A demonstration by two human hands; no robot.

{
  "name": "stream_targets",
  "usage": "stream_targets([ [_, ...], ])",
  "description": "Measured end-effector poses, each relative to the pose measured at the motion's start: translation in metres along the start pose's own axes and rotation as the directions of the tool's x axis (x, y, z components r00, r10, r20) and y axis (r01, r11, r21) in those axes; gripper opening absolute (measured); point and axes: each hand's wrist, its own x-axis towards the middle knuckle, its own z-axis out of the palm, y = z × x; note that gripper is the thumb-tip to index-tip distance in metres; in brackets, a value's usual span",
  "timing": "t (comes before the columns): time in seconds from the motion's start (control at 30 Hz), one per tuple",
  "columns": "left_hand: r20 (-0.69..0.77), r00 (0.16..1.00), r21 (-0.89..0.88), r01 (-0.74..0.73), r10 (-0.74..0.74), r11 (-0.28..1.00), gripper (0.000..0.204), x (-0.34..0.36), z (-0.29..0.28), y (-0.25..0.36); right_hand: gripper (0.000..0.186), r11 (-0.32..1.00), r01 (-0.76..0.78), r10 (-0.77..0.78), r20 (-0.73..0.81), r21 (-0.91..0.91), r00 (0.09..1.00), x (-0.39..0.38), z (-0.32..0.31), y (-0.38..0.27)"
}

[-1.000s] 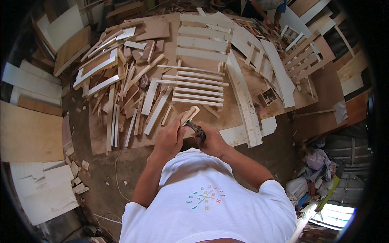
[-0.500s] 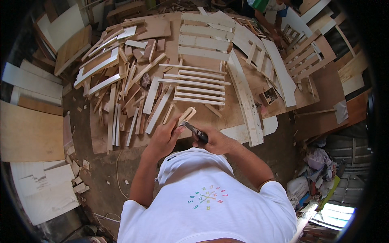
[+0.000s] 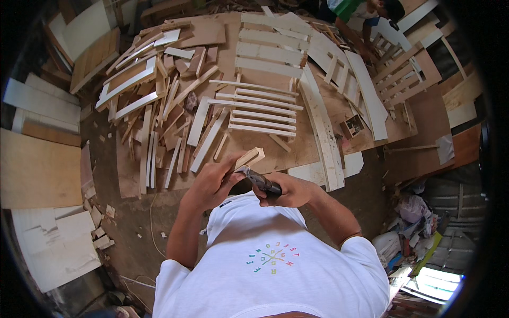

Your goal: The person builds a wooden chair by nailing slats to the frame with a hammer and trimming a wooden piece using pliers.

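Close in front of my shirt, my left hand (image 3: 207,184) is closed round a short piece of pale wood (image 3: 250,157), its cut end pointing away from me. My right hand (image 3: 291,189) grips a dark-handled metal hand tool (image 3: 265,184). The tool's metal head meets the near side of the wood, right beside my left fingertips. Its exact kind is hard to make out. Beyond my hands, a row of narrow white-edged slats (image 3: 264,113) lies on a large brown board (image 3: 217,143).
Loose wood strips and frames (image 3: 159,95) pile up at the left. A long pale plank (image 3: 321,132) and a small compartmented box (image 3: 352,126) lie right. At the far right, another person (image 3: 360,21) bends by a slatted frame (image 3: 403,79). Sheets (image 3: 40,169) stand left.
The wood piece has tilted and shows more of its side and end. My left hand has shifted slightly left and nearer, and the tool has turned a little in my right hand.
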Motion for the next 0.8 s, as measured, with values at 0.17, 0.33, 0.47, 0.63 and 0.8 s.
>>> stream_targets([
  [0.17, 0.01, 0.993, -0.089, -0.114, 0.116, 0.989, 0.053, -0.005, -0.001, 0.0, 0.021, 0.992, 0.08, -0.089, 0.096, 0.094, 0.991, 0.001, 0.006, -0.012],
  [0.33, 0.059, 0.985, -0.124, -0.153, 0.161, 0.98, 0.046, -0.003, -0.007, 0.012, 0.022, 0.985, 0.164, -0.171, 0.152, 0.054, 0.973, 0.004, 0.007, -0.023],
  [0.47, 0.12, 0.977, -0.159, -0.156, 0.176, 0.975, 0.051, -0.003, -0.011, 0.009, 0.022, 0.983, 0.148, -0.168, 0.205, 0.11, 0.964, 0.006, 0.006, -0.018],
  [0.63, 0.147, 0.971, -0.21, -0.156, 0.189, 0.965, 0.05, 0.002, -0.014, 0.014, 0.024, 0.955, 0.114, -0.19, 0.267, 0.275, 0.945, 0.012, 0.009, -0.017],
  [0.8, 0.156, 0.972, -0.208, -0.139, 0.173, 0.968, 0.05, 0.006, -0.017, 0.013, 0.026, 0.947, 0.15, -0.225, 0.255, 0.283, 0.94, 0.017, 0.009, -0.014],
])
